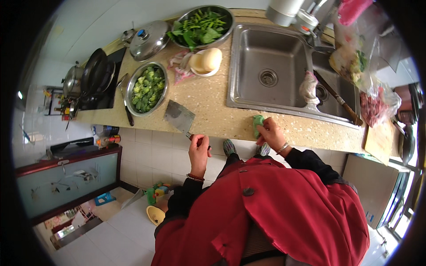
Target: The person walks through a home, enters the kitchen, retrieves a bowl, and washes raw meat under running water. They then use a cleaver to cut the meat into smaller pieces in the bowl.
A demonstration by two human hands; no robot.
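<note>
My left hand (pixel 199 154) grips the handle of a cleaver (pixel 179 115). Its broad metal blade extends over the speckled stone countertop (pixel 213 103), and the handle comes past the front edge. In my right hand (pixel 273 134), a bunched green cloth (pixel 258 125) is pressed against the counter near that same edge, in front of the sink. To the left of the cleaver stands a metal bowl of cut broccoli (pixel 148 91). Farther back, a small white bowl (pixel 208 73) holds pale peeled vegetables (pixel 212 59), beside a crumpled plastic bag (pixel 183 68).
Leafy greens (pixel 203 30) fill a large basin at the back, near a pot lid (pixel 149 40). A spatula (pixel 127 106) lies left of the broccoli. The double sink (pixel 269 50) has a cloth (pixel 309 89) over its divider. Rightward are bagged meat (pixel 374 108) and a cutting board (pixel 379 143).
</note>
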